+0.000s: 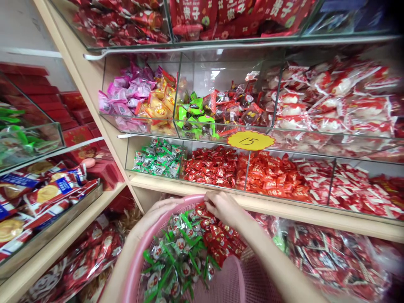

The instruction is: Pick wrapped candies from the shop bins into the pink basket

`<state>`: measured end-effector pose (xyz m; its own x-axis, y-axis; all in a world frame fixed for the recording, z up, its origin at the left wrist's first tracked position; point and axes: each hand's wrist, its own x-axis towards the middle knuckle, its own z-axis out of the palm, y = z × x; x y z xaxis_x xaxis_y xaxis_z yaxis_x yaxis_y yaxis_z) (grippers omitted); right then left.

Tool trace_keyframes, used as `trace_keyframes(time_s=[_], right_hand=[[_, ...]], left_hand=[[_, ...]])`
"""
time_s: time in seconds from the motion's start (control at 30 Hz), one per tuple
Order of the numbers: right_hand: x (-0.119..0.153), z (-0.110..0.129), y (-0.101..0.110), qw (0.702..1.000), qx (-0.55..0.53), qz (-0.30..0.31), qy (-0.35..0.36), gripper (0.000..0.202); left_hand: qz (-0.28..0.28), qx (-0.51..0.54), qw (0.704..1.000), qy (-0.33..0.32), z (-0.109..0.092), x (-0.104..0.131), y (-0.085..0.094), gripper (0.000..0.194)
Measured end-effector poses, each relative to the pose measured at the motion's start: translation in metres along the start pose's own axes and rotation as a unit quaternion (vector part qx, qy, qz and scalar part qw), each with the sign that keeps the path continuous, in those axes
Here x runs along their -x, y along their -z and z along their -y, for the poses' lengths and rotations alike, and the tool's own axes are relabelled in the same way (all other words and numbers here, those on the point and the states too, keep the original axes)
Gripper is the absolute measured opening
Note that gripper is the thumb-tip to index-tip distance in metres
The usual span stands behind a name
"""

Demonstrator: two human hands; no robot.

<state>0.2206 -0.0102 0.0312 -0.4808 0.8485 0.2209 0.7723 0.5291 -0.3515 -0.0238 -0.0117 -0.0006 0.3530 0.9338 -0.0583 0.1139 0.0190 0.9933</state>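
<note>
"Comparing the left hand (161,209) with the right hand (222,206), how does each stand at the pink basket (136,263)?"

"The left lies along the far left part of the rim, fingers nearly straight; its thumb is hidden, so a firm grip cannot be confirmed. The right is at the far rim, fingers curled inward above red sweets (221,242); whether it has hold of one cannot be told."

"And the basket?"

"On the near side of the shelf edge (284,211), with green-trimmed sweets (179,248) to the left of the red ones. Beyond stands a bin of red-wrapped sweets (211,166)."

"Which step is in hand?"

"Apparently, steadying the basket while the right fingers work at its far side."

"What does the next move call for?"

"Probably a steady rim on the left, and right fingers kept clear of it."
</note>
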Motion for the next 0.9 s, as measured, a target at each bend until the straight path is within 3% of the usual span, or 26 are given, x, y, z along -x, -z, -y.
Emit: trace_keyframes(time_s=[0.27, 0.43, 0.57, 0.67, 0.77, 0.9], right_hand=[[0.001, 0.002, 0.000, 0.998, 0.003, 0.009, -0.062, 0.017], [-0.006, 0.004, 0.009, 0.997, -0.009, -0.071, -0.039, 0.025], [-0.029, -0.002, 0.027, 0.990, 0.031, -0.124, -0.058, 0.021], [-0.050, -0.012, 0.033, 0.988, 0.104, -0.076, -0.082, 0.017], [-0.066, -0.024, 0.031, 0.986, 0.150, -0.018, -0.070, 0.026], [-0.074, -0.036, 0.022, 0.986, 0.149, -0.008, -0.074, 0.041]], left_hand=[[0.008, -0.003, 1.000, -0.008, 0.007, -0.002, 0.002, 0.030], [-0.007, -0.001, 1.000, 0.002, -0.010, 0.004, -0.005, 0.028], [-0.029, -0.007, 0.999, -0.013, -0.018, 0.008, -0.008, 0.024], [-0.021, 0.005, 1.000, -0.008, -0.015, 0.007, -0.007, 0.025], [-0.013, 0.008, 1.000, -0.004, -0.009, 0.005, -0.005, 0.027], [-0.019, 0.000, 1.000, 0.001, -0.006, 0.004, -0.002, 0.028]])
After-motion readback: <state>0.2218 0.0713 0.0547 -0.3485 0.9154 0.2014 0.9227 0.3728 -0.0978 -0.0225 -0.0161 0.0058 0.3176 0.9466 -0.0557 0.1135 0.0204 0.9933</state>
